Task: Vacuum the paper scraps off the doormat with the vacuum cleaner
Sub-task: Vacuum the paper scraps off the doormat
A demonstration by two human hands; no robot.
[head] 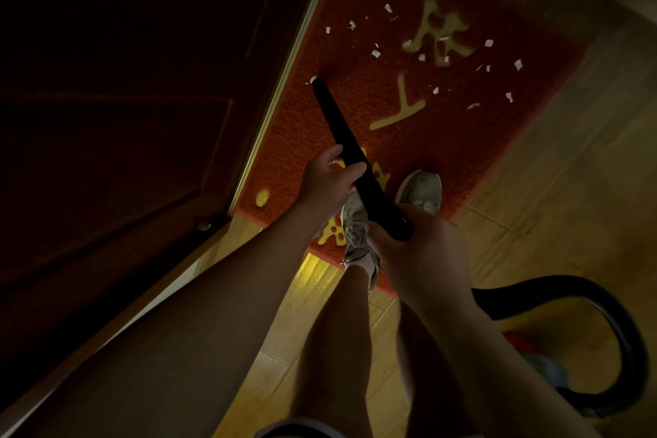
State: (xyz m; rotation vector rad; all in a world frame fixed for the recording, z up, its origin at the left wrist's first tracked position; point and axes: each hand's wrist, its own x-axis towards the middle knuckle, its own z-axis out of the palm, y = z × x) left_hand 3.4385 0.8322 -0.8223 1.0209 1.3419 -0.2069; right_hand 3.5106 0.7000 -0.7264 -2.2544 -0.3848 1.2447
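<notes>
Red doormat (355, 110) lies flat on the tiled floor (569, 188)

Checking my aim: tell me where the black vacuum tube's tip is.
Head view: the black vacuum tube's tip is near the left edge of the red doormat, beside a white paper scrap by the door.

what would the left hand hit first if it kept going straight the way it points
The left hand grips the black tube, so that comes first. Beyond it, probably doormat by the yellow stroke, though depth is unclear.
</notes>
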